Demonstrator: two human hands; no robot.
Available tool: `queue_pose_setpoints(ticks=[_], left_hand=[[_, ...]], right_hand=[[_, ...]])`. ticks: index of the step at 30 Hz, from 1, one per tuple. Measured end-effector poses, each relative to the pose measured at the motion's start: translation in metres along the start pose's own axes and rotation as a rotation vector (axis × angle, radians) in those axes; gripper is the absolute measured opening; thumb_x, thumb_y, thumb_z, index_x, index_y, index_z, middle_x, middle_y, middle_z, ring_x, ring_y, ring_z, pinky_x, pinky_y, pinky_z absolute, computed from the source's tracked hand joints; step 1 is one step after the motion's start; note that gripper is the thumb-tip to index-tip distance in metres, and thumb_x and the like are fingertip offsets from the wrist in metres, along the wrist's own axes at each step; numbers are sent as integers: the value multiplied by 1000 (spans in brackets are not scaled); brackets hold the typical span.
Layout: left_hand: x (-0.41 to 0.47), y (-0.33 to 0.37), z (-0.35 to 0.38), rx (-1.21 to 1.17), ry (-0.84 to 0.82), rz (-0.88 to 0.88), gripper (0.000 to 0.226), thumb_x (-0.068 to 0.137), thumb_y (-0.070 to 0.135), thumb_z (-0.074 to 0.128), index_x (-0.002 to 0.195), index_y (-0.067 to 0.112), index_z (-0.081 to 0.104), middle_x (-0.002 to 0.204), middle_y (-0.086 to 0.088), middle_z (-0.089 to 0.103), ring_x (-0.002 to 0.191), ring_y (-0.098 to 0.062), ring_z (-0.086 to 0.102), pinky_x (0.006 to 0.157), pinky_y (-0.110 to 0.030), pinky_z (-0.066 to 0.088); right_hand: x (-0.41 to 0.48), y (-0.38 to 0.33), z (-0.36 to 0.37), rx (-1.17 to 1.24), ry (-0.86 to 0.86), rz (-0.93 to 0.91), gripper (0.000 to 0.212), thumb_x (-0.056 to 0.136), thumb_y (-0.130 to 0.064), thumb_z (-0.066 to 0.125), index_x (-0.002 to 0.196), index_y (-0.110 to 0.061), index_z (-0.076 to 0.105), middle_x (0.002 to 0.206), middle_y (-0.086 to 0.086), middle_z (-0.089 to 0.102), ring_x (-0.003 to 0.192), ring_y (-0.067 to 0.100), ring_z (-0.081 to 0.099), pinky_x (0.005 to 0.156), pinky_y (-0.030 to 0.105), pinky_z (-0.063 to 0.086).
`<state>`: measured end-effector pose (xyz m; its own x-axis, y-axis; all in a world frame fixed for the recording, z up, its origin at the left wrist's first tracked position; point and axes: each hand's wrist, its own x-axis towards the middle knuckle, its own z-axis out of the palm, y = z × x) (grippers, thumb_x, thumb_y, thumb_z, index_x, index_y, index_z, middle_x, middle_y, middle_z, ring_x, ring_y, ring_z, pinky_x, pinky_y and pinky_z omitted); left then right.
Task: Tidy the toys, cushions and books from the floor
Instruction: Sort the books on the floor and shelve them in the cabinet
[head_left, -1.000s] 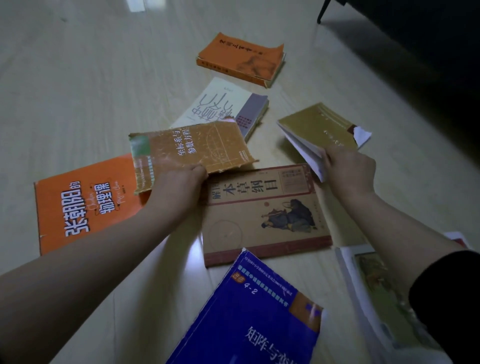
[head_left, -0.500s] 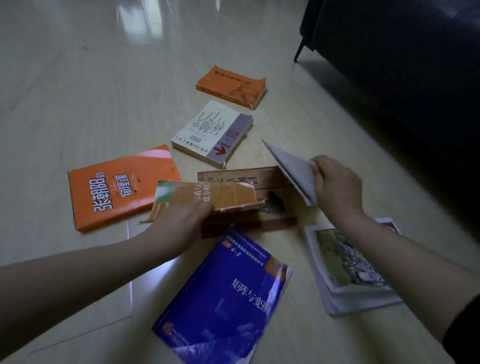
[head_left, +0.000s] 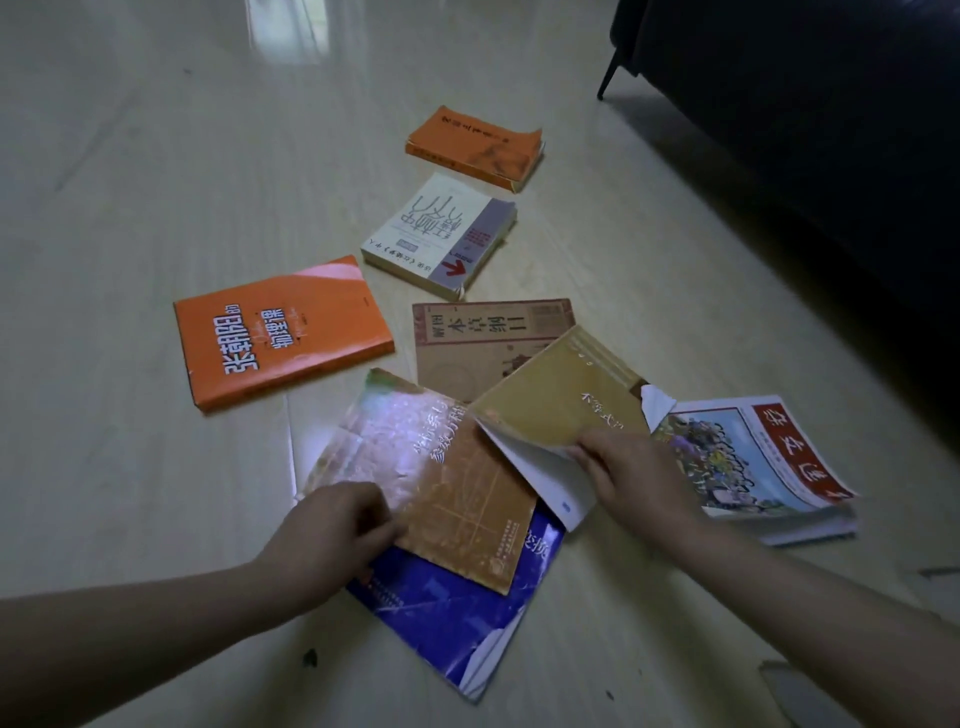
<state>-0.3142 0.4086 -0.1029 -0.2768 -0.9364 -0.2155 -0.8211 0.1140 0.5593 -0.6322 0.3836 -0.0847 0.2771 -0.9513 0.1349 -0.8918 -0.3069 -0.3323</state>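
All the books lie on a pale floor (head_left: 156, 208), and the brown book (head_left: 467, 338) in the middle serves as the marker.

- Left of the brown book and just apart from it lies a flat orange book (head_left: 280, 332), cover up.
- Nearer than the brown book and to its left, the left hand (head_left: 332, 535) has its fingers curled on the near left edge of a worn book (head_left: 431, 478), gripping it.
- The worn book slants across a blue book (head_left: 452, 608), which lies flat on the floor, nearest of all to the person. The worn book's far corner reaches the brown book's near edge.
- Beyond the brown book lies a white book (head_left: 441, 234), close to its far edge. Farther still is a small orange book (head_left: 475, 148).
- A yellow book (head_left: 561, 400) covers the brown book's near right corner and overlaps the worn book's right edge. Its cover is raised and white pages sag below.
- The right hand (head_left: 639, 478), nearer than the brown book and to its right, pinches the yellow book's near edge.
- Right of the brown book, past the yellow one, a magazine (head_left: 748, 457) with a red band tops a small stack of papers.
- Far to the right and beyond the brown book stands a dark sofa (head_left: 805, 130).
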Motion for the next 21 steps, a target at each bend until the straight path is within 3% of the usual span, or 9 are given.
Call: queue_pose_setpoints(ticks=[3, 6, 8, 10, 12, 15, 19, 21], left_hand=[[0, -2, 10, -275, -79, -473, 44, 80, 44, 71, 62, 4, 68, 58, -6, 67, 59, -22, 66, 62, -35, 55], [3, -1, 15, -515, -33, -698, 42, 76, 37, 77, 59, -1, 70, 57, -14, 69, 62, -31, 70, 67, -42, 60], [5, 3, 18, -584, 38, -747, 38, 75, 33, 79, 56, 2, 69, 56, -14, 68, 61, -33, 70, 71, -44, 60], [6, 6, 21, -598, 105, -783, 36, 75, 31, 78, 55, 3, 69, 57, -13, 68, 64, -33, 69, 73, -43, 59], [11, 7, 22, -610, 157, -817, 36, 75, 32, 78, 56, 3, 69, 60, -14, 69, 68, -32, 68, 76, -43, 58], [22, 7, 20, -608, 193, -813, 37, 77, 35, 76, 67, 1, 66, 67, -15, 68, 68, -33, 66, 72, -42, 57], [35, 7, 15, -529, 204, -768, 32, 83, 36, 70, 76, 9, 55, 73, -7, 61, 61, -23, 60, 47, -29, 42], [40, 7, 14, -522, 257, -712, 23, 86, 31, 68, 81, 13, 54, 77, -2, 61, 73, -21, 60, 49, -24, 36]], right_hand=[[-7, -7, 5, 41, -118, -5, 35, 91, -42, 41, 75, -19, 61, 68, -6, 60, 63, 13, 54, 55, 28, 38], [3, -5, 8, 68, -118, 144, 31, 90, -45, 47, 89, -20, 66, 86, -4, 67, 81, 16, 60, 66, 31, 46], [17, 6, 12, 39, -154, 293, 36, 89, -41, 58, 117, -18, 61, 116, 4, 63, 108, 22, 57, 86, 34, 47], [30, 18, 14, 25, -288, 476, 67, 84, -51, 64, 139, -19, 43, 143, 8, 42, 131, 28, 39, 105, 41, 38], [36, 25, 14, 14, -375, 620, 91, 76, -63, 65, 149, -24, 26, 156, 8, 20, 142, 35, 21, 113, 48, 29], [36, 32, 18, -12, -352, 725, 101, 71, -64, 69, 150, -26, 19, 161, 5, 6, 144, 39, 11, 113, 51, 23], [33, 41, 26, 46, -102, 728, 107, 62, -49, 84, 148, -19, 27, 160, 8, 9, 143, 36, 19, 114, 48, 28], [30, 40, 25, 116, 14, 748, 113, 61, -35, 88, 150, -18, 21, 159, 7, 7, 143, 34, 21, 112, 45, 31]])
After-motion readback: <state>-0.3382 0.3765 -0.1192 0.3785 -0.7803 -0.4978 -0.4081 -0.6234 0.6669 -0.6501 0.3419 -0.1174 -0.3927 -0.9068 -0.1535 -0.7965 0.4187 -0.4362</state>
